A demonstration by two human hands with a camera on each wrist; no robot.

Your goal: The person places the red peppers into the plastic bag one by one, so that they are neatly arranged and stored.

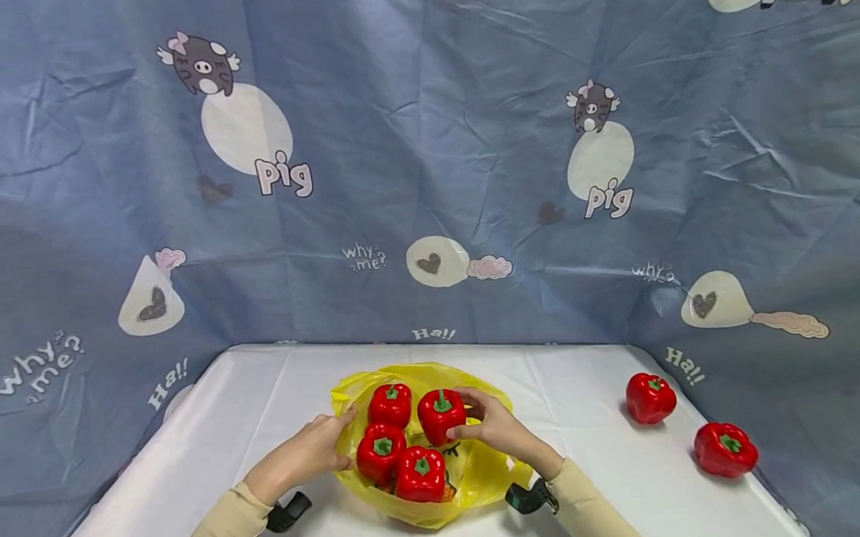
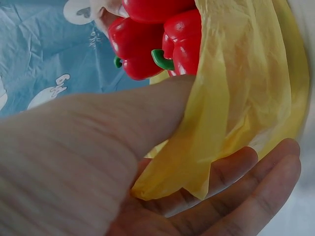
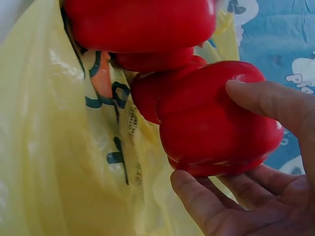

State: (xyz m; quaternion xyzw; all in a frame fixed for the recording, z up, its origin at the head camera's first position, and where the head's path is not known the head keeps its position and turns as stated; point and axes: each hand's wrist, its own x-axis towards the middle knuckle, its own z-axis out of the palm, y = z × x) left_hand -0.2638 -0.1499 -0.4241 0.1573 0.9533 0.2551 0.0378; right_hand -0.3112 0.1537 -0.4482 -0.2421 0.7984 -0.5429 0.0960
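Note:
A yellow plastic bag (image 1: 484, 468) lies spread on the table with its mouth facing up. My left hand (image 1: 308, 453) grips the bag's left edge, thumb inside and fingers outside, as the left wrist view shows. Between the thumb and fingers of my right hand (image 1: 502, 427) is a red bell pepper (image 3: 216, 123) with a green stem, held over the right part of the bag's opening. Three more red bell peppers sit in the left part of the bag: one at the back (image 1: 389, 407), one in the middle (image 1: 378, 456) and one at the front (image 1: 421, 476).
Two red bell peppers lie on the white table (image 1: 578, 455) at the right, one farther back (image 1: 650, 398) and one near the edge (image 1: 726, 451). A blue printed cloth (image 1: 425, 179) hangs behind the table and along both sides.

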